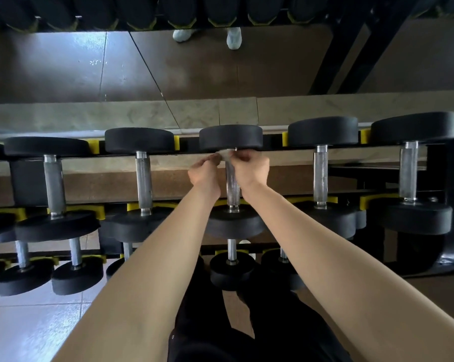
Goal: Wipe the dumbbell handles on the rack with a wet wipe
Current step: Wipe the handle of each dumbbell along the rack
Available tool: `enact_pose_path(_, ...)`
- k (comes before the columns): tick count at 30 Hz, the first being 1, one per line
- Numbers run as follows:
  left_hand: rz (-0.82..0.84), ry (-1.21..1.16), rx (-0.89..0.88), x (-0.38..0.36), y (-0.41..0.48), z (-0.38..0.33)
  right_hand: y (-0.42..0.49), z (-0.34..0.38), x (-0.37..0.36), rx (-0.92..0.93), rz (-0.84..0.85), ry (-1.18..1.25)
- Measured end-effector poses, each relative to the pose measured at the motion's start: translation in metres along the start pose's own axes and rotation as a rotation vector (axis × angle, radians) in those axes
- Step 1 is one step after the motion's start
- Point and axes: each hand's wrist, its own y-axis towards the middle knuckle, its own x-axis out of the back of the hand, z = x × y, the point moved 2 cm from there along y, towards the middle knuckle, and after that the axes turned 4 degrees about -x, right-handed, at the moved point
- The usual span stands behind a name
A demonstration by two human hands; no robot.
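Nearest, a lower rack tier carries small dumbbells (232,273); no hand is on them. Above it, the upper tier seats five larger dumbbells in yellow cradles (94,146), handles running near to far. Both forearms reach to the middle dumbbell (233,223).

The left hand (206,171) and right hand (252,167) sit either side of its handle (232,184), at the far end, just short of the far head. Each grip is clamped on the wipe (224,154), fingers curled and pinching it from opposite sides, so it lies across the handle. Whether it wraps fully round cannot be told.

Assessment: the wipe is thin, soft and damp, and is likely to snag on the knurled steel, so it is best held bunched, not by an edge. The dumbbell is heavy, rigid and seated, and should need no lifting. Most of this handle lies nearer than the wipe.

Farthest, a mirror (64,66) reflects pale shoes (233,37).
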Motion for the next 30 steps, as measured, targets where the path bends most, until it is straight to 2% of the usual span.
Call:
enact_pose_path(2,0.036,0.027,0.099,-0.002,-0.002,-0.007,0.000,0.002,-0.002,0.015,-0.028,-0.004)
enact_pose_path(4,0.065,0.057,0.107,-0.003,-0.003,-0.010,0.003,-0.001,-0.001,-0.001,-0.061,0.015)
enact_pose_path(7,0.106,0.075,0.012,0.002,-0.009,-0.007,0.008,-0.006,0.006,-0.001,-0.118,0.014)
enact_pose_path(11,0.156,0.159,-0.204,0.003,-0.013,-0.003,0.018,-0.007,0.011,0.030,-0.144,-0.126)
enact_pose_path(13,0.140,0.170,-0.229,0.003,-0.012,-0.002,0.018,-0.006,0.011,0.026,-0.131,-0.124)
enact_pose_path(16,0.103,0.166,-0.153,0.008,-0.006,0.005,0.010,-0.007,0.011,0.077,-0.049,-0.095)
enact_pose_path(20,0.091,0.218,-0.059,0.016,-0.003,0.013,0.005,-0.012,0.015,0.180,0.050,-0.220)
enact_pose_path(26,0.213,0.338,-0.182,0.021,-0.006,0.014,0.010,-0.024,0.025,0.133,-0.002,-0.201)
enact_pose_path(30,0.156,0.421,-0.183,0.035,0.000,0.017,-0.003,-0.031,0.020,0.192,0.088,-0.276)
